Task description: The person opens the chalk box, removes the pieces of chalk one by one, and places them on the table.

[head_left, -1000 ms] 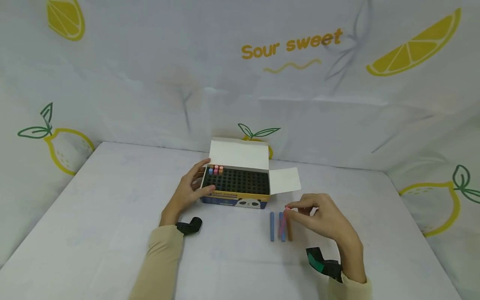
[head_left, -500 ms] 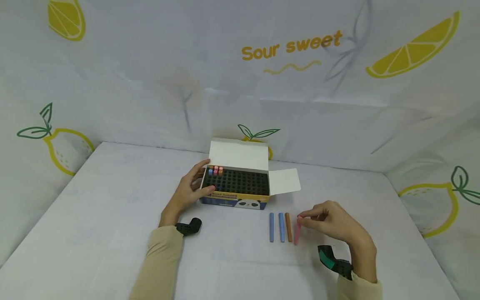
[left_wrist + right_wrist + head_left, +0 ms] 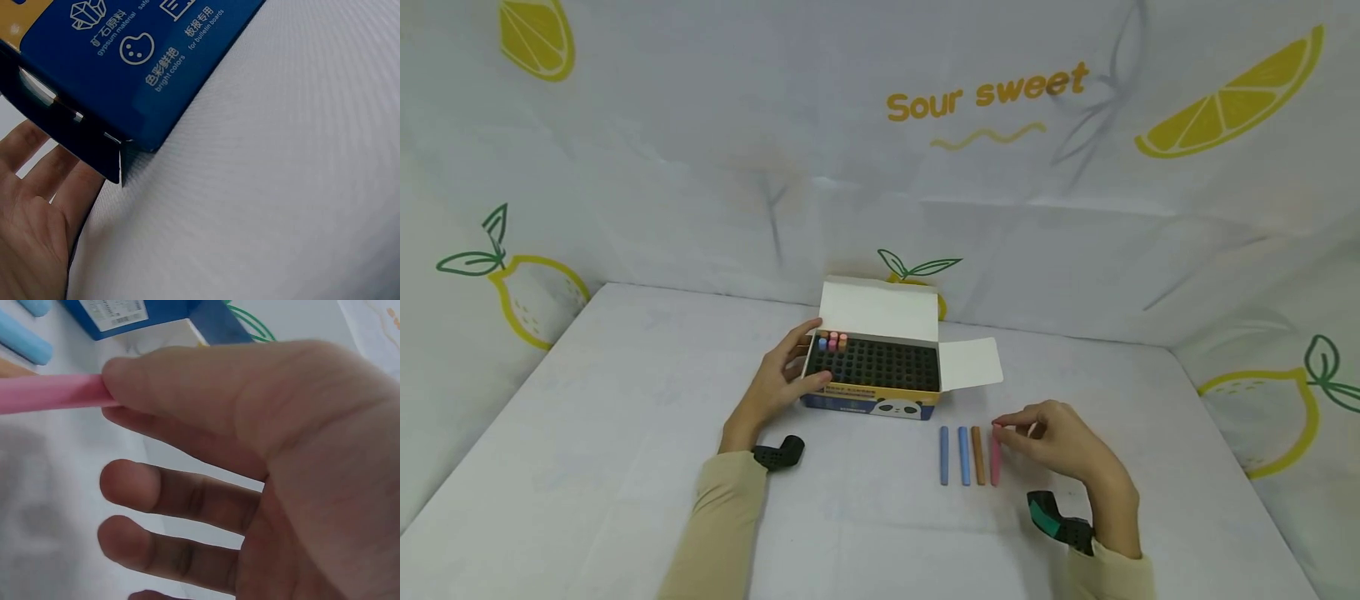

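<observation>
My left hand [image 3: 771, 387] grips the left end of an open chalk box [image 3: 852, 402], thumb over the front edge and fingers at the side. Several chalk sticks stand in the back left holes of its black insert [image 3: 887, 363]. My right hand [image 3: 1060, 437] pinches the top end of a pink chalk stick [image 3: 996, 462] between thumb and index finger; the other fingers are loose in the right wrist view. To its left, a brown chalk [image 3: 978, 457], a light blue chalk [image 3: 964, 457] and a darker blue chalk [image 3: 944, 457] lie side by side on the table.
The box's white lid [image 3: 878, 308] stands raised at the back, and a white side flap [image 3: 970, 363] sticks out right. A white cloth printed with lemons [image 3: 1191, 100] hangs behind the white table [image 3: 587, 467].
My right hand has carried the pink chalk from above the blue and brown sticks to the right end of the row, now lined up with them. The left hand stays on the box.
</observation>
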`<state>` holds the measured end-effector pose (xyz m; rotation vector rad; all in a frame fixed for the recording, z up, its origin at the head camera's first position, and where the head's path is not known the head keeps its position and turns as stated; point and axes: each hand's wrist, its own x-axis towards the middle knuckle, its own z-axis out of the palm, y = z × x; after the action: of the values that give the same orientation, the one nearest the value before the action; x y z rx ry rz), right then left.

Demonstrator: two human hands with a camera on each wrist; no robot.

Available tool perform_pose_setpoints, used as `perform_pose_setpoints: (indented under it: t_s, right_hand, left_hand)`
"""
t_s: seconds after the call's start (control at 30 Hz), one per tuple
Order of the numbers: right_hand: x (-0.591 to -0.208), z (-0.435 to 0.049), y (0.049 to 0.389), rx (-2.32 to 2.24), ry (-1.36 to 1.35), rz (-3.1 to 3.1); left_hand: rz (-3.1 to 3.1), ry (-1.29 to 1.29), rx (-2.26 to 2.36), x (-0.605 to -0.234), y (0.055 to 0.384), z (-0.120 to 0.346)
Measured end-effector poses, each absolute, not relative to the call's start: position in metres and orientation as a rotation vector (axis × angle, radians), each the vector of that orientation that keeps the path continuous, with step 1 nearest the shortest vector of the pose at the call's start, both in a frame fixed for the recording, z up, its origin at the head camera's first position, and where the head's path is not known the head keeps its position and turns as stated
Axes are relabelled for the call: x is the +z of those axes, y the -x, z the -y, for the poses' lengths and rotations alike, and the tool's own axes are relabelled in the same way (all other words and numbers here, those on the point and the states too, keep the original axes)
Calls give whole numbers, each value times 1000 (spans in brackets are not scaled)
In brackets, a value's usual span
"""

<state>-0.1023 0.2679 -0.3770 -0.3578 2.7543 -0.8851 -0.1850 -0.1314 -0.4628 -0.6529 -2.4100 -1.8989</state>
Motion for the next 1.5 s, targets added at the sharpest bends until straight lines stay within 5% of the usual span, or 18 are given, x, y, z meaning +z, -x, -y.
perform_pose_setpoints:
  t_s: [1.5]
  right_hand:
    - [-402,-260,113,-846,209,-2777]
  left_hand:
    - [2408,656,-1907,-462,184,131]
